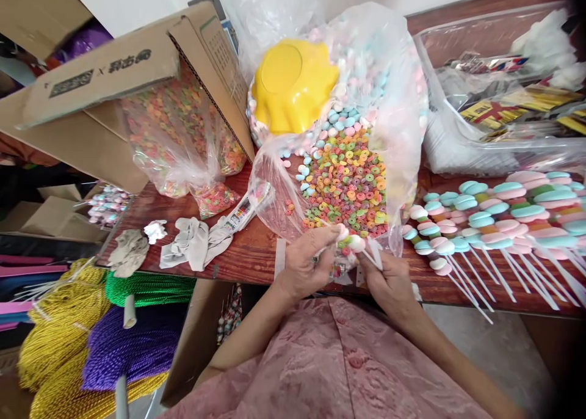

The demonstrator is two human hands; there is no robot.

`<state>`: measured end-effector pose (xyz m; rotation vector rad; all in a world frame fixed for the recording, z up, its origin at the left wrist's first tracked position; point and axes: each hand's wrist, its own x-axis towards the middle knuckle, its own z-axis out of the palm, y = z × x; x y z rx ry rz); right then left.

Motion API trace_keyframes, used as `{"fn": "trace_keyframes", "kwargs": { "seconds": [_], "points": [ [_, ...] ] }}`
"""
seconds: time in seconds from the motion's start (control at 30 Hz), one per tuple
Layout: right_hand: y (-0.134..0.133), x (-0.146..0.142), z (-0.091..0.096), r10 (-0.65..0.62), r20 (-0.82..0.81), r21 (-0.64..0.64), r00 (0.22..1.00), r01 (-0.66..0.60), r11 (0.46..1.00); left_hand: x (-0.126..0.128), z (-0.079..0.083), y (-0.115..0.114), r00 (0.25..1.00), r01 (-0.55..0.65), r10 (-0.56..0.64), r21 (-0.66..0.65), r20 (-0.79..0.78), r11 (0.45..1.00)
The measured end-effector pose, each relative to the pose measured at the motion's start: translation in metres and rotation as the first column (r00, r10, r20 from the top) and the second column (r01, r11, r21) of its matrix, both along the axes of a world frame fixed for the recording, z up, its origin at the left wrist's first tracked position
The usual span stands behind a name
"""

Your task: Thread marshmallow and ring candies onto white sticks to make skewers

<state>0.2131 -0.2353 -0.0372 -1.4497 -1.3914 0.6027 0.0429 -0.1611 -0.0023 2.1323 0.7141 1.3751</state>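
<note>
The left hand [306,266] grasped a short row of round pink-and-white candies [356,243]; the right hand [388,280] pinched a slim white stick [375,253] alongside; light, even pressure suited such soft-looking pieces; the row, by the reddish-brown wooden surface's [251,257] near edge, slanted lengthwise from upper left to lower right, its leading end unclear.

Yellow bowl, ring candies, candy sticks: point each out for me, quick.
Yellow bowl [297,98]: head view, on its outer wall.
Ring candies [348,184]: head view, middle of the loose heap.
Candy sticks [497,223]: head view, on the pink and blue pieces near the group's middle.
</note>
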Motion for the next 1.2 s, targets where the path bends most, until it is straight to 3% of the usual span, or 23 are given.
{"fn": "trace_keyframes", "kwargs": {
  "seconds": [0.1, 0.17, 0.27, 0.3, 0.37, 0.47, 0.53, 0.63, 0.73, 0.8, 0.87, 1.03, 1.2],
  "points": [
    [-0.003, 0.02, -0.013, -0.15, -0.103, -0.024, 0.983, 0.148, 0.989, 0.0, 0.0, 0.029, 0.988, -0.155, 0.156, -0.11, -0.005, 0.982],
    [-0.004, 0.027, -0.016, -0.213, -0.157, -0.039, 0.964, 0.21, 0.977, 0.006, -0.001, 0.054, 0.952, -0.211, 0.191, -0.059, -0.239, 0.976],
    [-0.005, 0.029, -0.012, -0.187, -0.135, -0.013, 0.973, 0.188, 0.982, 0.02, -0.006, 0.081, 0.756, -0.134, 0.1, -0.002, -0.647, 0.991],
    [-0.006, 0.029, -0.009, -0.157, -0.106, 0.002, 0.982, 0.158, 0.987, 0.025, -0.007, 0.086, 0.699, -0.125, 0.085, -0.003, -0.71, 0.992],
    [-0.008, 0.029, -0.005, -0.099, -0.032, 0.03, 0.995, 0.1, 0.995, 0.029, -0.01, 0.089, 0.67, -0.132, 0.085, -0.006, -0.737, 0.991],
    [-0.009, 0.033, -0.002, -0.045, 0.062, 0.045, 0.997, 0.042, 0.998, 0.025, -0.008, 0.085, 0.775, -0.13, 0.05, -0.081, -0.63, 0.988],
    [-0.009, 0.035, -0.002, -0.014, 0.112, 0.045, 0.994, 0.009, 0.999, 0.02, -0.003, 0.079, 0.896, -0.158, 0.038, -0.238, -0.442, 0.958],
    [-0.006, 0.032, -0.003, 0.042, 0.183, 0.073, 0.982, -0.057, 0.996, 0.014, 0.009, 0.067, 0.994, -0.108, 0.087, -0.58, -0.064, 0.807],
    [-0.002, 0.024, -0.001, 0.086, 0.256, 0.112, 0.963, -0.117, 0.987, 0.011, 0.017, 0.054, 0.964, 0.129, 0.11, -0.789, 0.241, 0.601],
    [0.0, 0.019, 0.0, 0.102, 0.302, 0.11, 0.948, -0.141, 0.984, 0.01, 0.017, 0.047, 0.927, 0.236, 0.128, -0.811, 0.354, 0.535],
    [0.0, 0.018, 0.001, 0.11, 0.338, 0.101, 0.935, -0.152, 0.983, 0.007, 0.014, 0.041, 0.907, 0.259, 0.138, -0.787, 0.397, 0.559],
    [-0.009, 0.021, 0.005, 0.117, 0.407, 0.069, 0.906, -0.158, 0.985, -0.008, 0.003, 0.035, 0.926, 0.152, 0.124, -0.655, 0.356, 0.741],
    [-0.013, 0.019, 0.01, 0.144, 0.416, 0.008, 0.898, -0.162, 0.987, -0.018, 0.005, 0.032, 0.97, 0.02, 0.09, -0.443, 0.225, 0.896]
  ]
}}
